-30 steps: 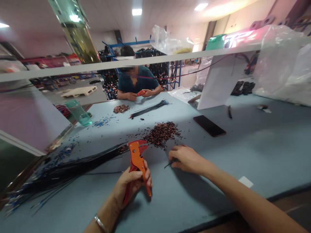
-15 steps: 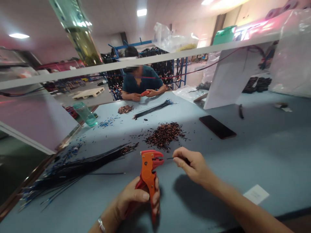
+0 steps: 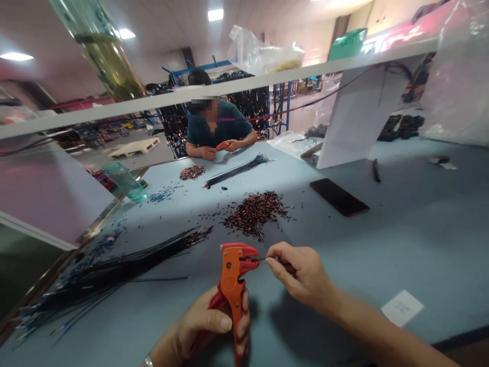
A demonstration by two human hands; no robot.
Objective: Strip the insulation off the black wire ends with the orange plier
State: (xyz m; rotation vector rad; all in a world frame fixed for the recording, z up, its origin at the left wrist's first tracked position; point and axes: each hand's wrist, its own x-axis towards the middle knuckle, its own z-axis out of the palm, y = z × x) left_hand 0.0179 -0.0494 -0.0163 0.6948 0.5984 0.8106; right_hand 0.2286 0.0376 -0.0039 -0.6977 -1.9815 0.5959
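My left hand point(image 3: 214, 323) is wrapped round the handles of an orange and red wire stripper point(image 3: 232, 278), its jaws pointing right. Between thumb and fingertips of my right hand point(image 3: 300, 270) is a thin black wire point(image 3: 262, 259); its tip reaches the stripper's jaws. Most of this wire is hidden by the hand. Just beyond the tool lies a heap of short black and copper-coloured scraps point(image 3: 256, 213). Left of the tool stretches a bundle of black wires point(image 3: 126, 270) with blue-tipped ends.
Right of the heap lies a dark phone point(image 3: 339, 197), with a paper slip point(image 3: 402, 308) nearer me. A co-worker point(image 3: 217, 125) across the table holds a red tool by a second wire bundle point(image 3: 237, 171). A greenish bottle point(image 3: 125, 182) stands left. A white shelf bar point(image 3: 171, 99) crosses ahead.
My right hand has moved slightly left and down, bringing the wire's tip to the stripper's jaws. The stripper sits slightly lower in view. The whole scene has shifted a little left.
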